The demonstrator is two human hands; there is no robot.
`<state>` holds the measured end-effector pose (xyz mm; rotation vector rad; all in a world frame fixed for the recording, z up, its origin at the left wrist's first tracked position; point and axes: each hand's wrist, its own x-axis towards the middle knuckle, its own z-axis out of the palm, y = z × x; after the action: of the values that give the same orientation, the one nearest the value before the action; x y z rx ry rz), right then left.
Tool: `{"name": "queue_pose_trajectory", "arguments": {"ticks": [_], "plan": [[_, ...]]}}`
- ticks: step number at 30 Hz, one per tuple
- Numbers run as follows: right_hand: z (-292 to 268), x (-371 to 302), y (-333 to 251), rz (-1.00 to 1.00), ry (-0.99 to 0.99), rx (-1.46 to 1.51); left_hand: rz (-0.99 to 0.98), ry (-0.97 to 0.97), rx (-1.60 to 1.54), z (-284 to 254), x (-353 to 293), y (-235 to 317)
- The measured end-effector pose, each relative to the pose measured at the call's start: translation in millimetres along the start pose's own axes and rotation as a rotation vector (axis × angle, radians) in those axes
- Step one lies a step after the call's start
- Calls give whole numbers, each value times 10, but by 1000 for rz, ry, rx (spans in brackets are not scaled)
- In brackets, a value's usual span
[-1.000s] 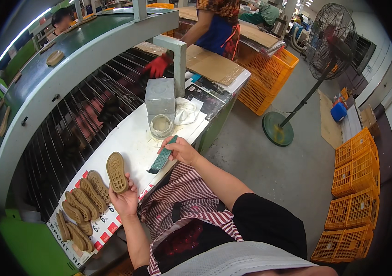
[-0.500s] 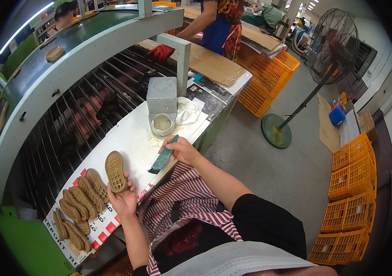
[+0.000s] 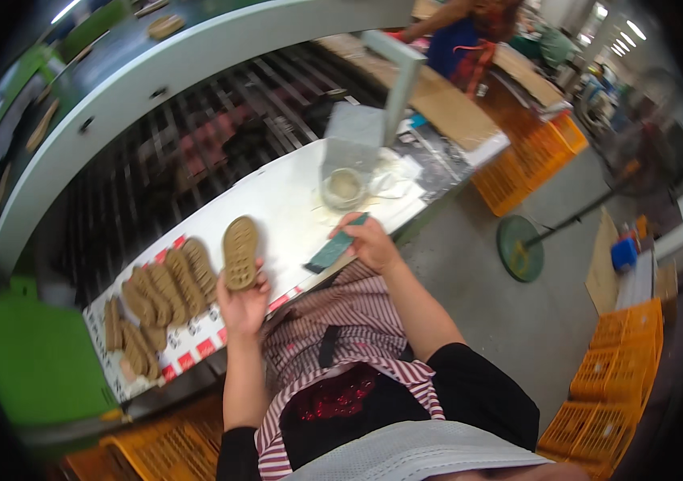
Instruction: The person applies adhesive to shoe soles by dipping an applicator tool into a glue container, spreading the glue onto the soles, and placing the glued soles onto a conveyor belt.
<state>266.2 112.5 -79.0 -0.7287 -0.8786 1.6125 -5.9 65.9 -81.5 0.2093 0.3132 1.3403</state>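
A tan shoe sole [image 3: 240, 247] stands upright in my left hand [image 3: 244, 311], gripped at its lower end above the front edge of the white worktop [image 3: 273, 191]. My right hand [image 3: 373, 244] pinches a flat green strip with a dark lower end [image 3: 330, 254]; its exact kind cannot be made out. The strip points down and left toward the sole, apart from it. Left of the sole, several more tan soles [image 3: 167, 290] lie close together on the worktop. A round jar with pale contents [image 3: 343, 189] stands just beyond my right hand.
Behind the jar is a grey block [image 3: 355, 132], with a crumpled white cloth [image 3: 394, 179] beside it. A rack of dark bars [image 3: 205, 136] runs along the far side under a curved grey frame [image 3: 133, 96]. Orange crates [image 3: 530, 164] and a fan base [image 3: 519, 248] stand at right.
The whole view has swung, so the bench and both hands appear farther right and higher. Both hands keep hold of the sole and the green strip.
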Motion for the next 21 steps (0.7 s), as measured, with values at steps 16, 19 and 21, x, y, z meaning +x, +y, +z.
{"name": "queue_pose_trajectory", "arguments": {"ticks": [16,19,21], "plan": [[12,-14,-168,41,-144,148,-133,-274,202,1141,67,232],[-89,-20,-253,47,-152,152,-152,-401,239,1782,330,262],[-110,-27,-325,87,-179,186,-150,-484,267,2257,517,294]]}}
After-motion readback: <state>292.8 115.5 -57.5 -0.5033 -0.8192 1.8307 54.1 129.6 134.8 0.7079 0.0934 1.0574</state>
